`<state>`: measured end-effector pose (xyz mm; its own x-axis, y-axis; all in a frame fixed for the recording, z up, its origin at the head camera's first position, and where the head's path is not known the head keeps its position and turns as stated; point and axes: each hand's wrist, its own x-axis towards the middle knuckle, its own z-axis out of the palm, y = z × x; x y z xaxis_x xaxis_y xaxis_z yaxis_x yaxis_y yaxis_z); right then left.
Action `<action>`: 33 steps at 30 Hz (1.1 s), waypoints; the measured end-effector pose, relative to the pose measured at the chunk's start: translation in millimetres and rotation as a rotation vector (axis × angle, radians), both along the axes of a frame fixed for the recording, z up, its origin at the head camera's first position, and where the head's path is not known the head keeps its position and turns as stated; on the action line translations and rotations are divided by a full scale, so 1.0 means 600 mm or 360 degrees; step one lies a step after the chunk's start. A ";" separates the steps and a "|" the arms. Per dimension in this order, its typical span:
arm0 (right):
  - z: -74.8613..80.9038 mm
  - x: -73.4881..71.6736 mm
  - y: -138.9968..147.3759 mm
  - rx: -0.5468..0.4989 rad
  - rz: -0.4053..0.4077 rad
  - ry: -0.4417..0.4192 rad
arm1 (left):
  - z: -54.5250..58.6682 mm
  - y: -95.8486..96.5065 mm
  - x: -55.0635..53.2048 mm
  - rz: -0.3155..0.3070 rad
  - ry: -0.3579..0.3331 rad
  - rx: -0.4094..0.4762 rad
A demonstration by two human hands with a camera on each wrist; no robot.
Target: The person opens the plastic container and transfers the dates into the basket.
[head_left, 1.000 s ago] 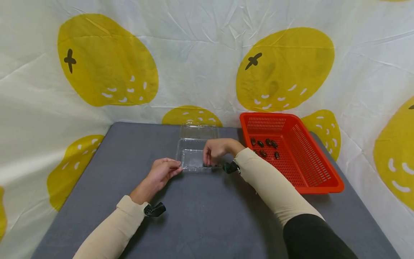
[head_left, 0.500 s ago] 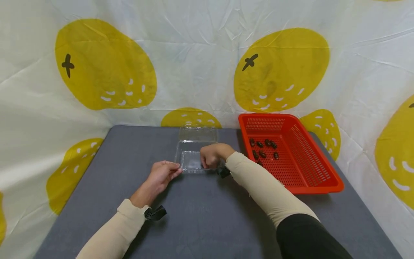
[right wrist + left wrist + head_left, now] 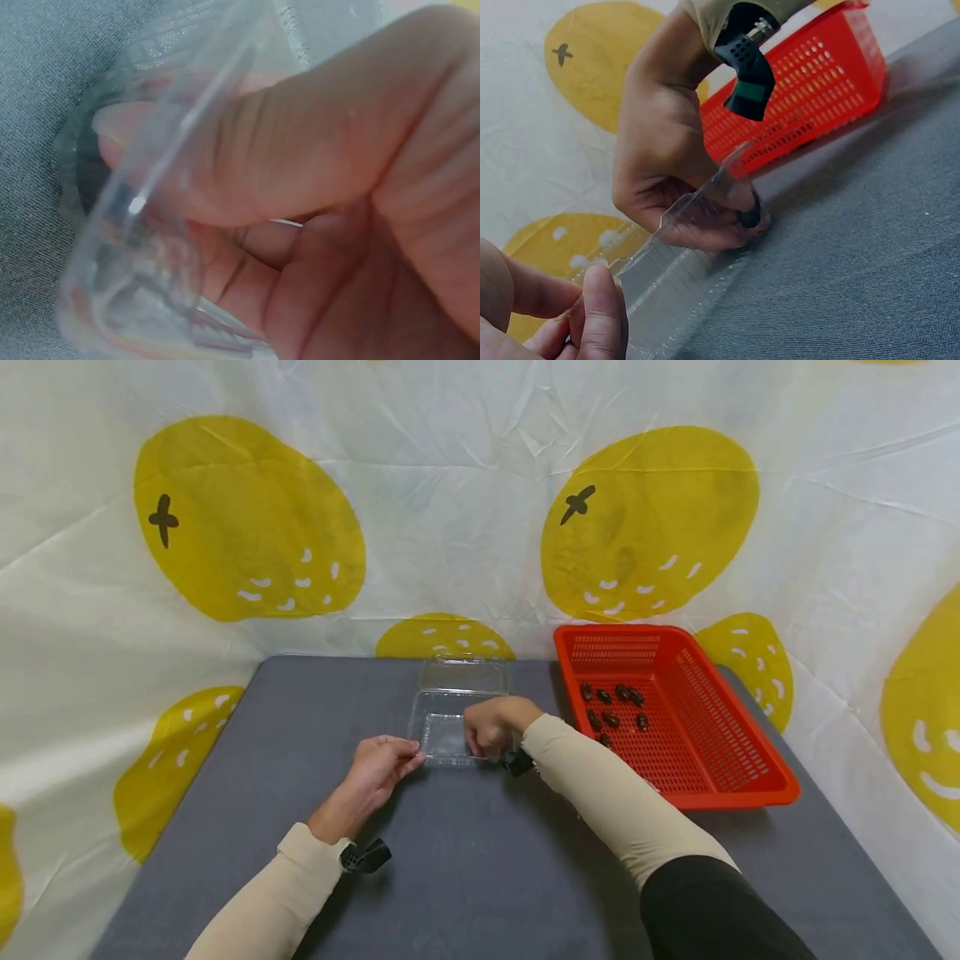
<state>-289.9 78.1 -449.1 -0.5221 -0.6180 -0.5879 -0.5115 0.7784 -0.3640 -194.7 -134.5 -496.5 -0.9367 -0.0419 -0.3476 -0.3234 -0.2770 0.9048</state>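
A clear plastic clamshell box (image 3: pixel 444 735) lies on the grey table with its lid (image 3: pixel 465 675) folded back toward the wall. At its near left corner my left hand (image 3: pixel 378 766) pinches the rim between thumb and fingers. My right hand (image 3: pixel 492 727) reaches down inside the box at its right side. Between its thumb and fingers, seen through the plastic in the left wrist view, is a small dark piece (image 3: pixel 748 212). That dark piece (image 3: pixel 88 169) also shows low in the box, against the thumb tip, in the right wrist view; its kind cannot be made out.
To the right stands a red perforated plastic basket (image 3: pixel 723 743). Several small, glossy dark brown pieces (image 3: pixel 611 720) lie in its left part. A white cloth (image 3: pixel 457 527) with yellow fruit print hangs behind the grey table (image 3: pixel 465 877).
My right hand has shifted slightly left and lower in the box, and its sleeve now covers less of the basket's dark pieces. The left hand still holds the rim.
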 end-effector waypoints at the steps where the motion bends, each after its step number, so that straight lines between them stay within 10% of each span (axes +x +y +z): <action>1: 0.002 0.001 0.002 -0.0007 0.0004 0.0014 | 0.001 0.001 0.000 -0.0004 0.0002 -0.0004; 22: 0.056 0.003 0.067 -0.1020 -0.0417 -0.0241 | 0.008 -0.008 0.008 -0.0114 -0.0048 -0.0121; 33: 0.087 0.015 0.131 -0.1213 -0.0536 -0.0179 | 0.007 -0.006 0.003 -0.0134 -0.0012 -0.0095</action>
